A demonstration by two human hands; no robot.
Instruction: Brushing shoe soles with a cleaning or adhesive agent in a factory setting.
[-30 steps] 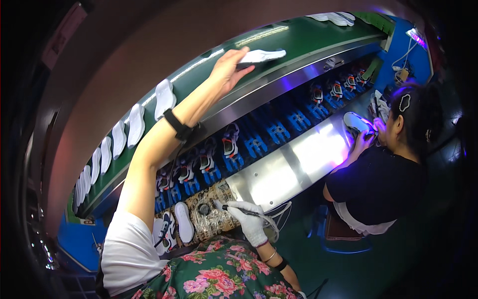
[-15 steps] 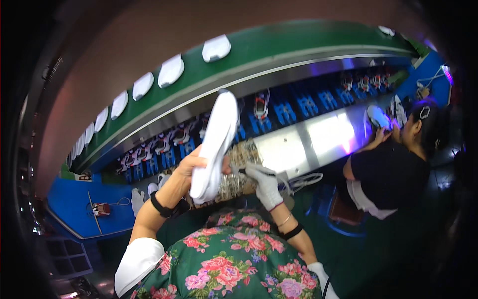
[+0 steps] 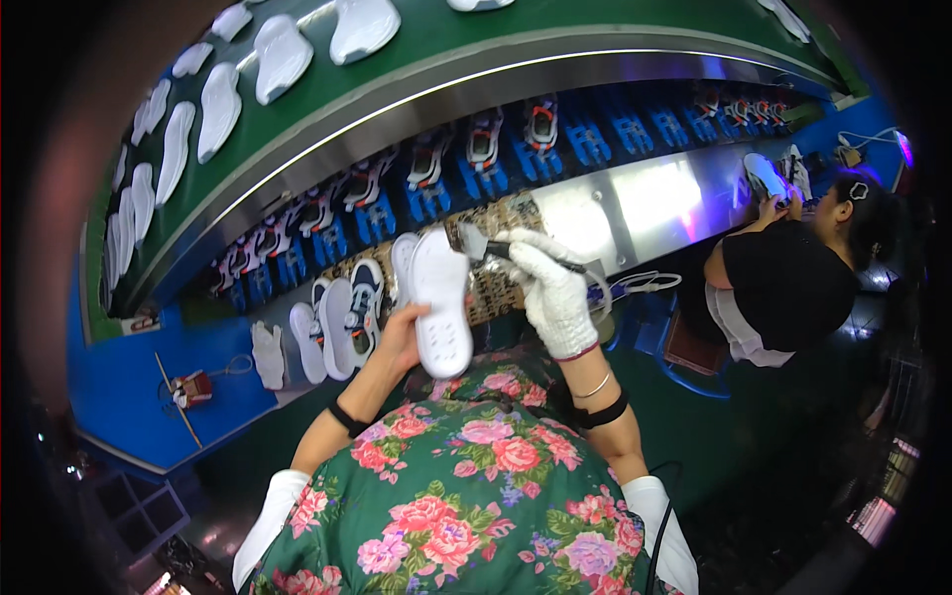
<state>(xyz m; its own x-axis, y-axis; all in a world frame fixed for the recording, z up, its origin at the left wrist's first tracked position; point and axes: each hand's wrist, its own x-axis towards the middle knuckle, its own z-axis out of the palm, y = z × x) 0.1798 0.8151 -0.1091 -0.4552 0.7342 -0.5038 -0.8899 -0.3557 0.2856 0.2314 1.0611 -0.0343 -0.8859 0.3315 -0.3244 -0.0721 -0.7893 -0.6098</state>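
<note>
A: Left hand (image 3: 402,335)?

B: Bare, black band at the wrist. Fingers curled round one white shoe sole (image 3: 441,302), held upright, tread side toward the camera, in front of the chest.

A: Right hand (image 3: 551,290)?

B: In a white knit glove, closed round the dark handle of one brush (image 3: 488,247). The bristle end lies at the upper right edge of the sole; I cannot tell if it touches. Two bands on that forearm, one thin, one black.

A: Just beyond the hands?

B: A patterned work surface (image 3: 496,288). A second white sole stands just left of the held one, partly hidden behind it. Left of that, a dark shoe (image 3: 365,302) and about three more white soles lying loose (image 3: 317,337).

A: Farther out?

B: A row of shoes on blue holders (image 3: 416,188) runs left to right under a steel rail; I count ten or so, the far right ones too small to be sure of. Above, a green belt (image 3: 555,30) carries white soles (image 3: 281,55), at least ten in view along the left and top.

A: Anyone else?

B: One person in black (image 3: 783,288) at the far right, both hands on a shoe under violet light (image 3: 766,177).
</note>
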